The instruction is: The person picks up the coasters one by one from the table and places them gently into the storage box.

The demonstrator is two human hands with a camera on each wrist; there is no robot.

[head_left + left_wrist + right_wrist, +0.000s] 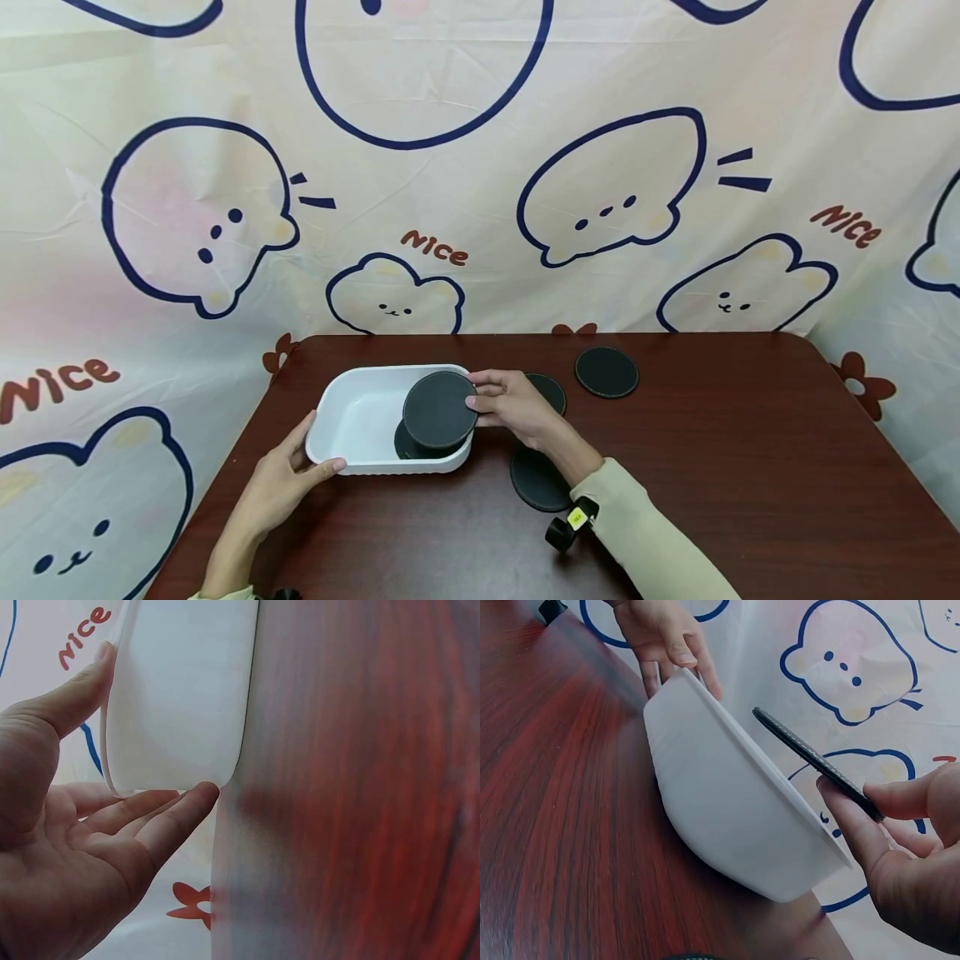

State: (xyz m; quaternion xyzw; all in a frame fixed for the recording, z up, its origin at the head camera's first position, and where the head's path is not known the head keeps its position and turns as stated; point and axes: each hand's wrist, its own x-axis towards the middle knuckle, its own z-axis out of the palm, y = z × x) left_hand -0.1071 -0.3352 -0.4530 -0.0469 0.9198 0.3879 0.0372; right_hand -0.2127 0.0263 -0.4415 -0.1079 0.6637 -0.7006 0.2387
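Right hand (521,407) pinches a dark disc (440,410) — probably light, stiff, best held by its rim — above the white tray (356,421), at right; left hand (279,485) grips the tray's left end.

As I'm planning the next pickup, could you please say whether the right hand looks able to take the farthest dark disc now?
Probably not yet: the right hand pinches another disc over the white tub. The farthest dark disc itself lies uncovered on the table, within likely reach.
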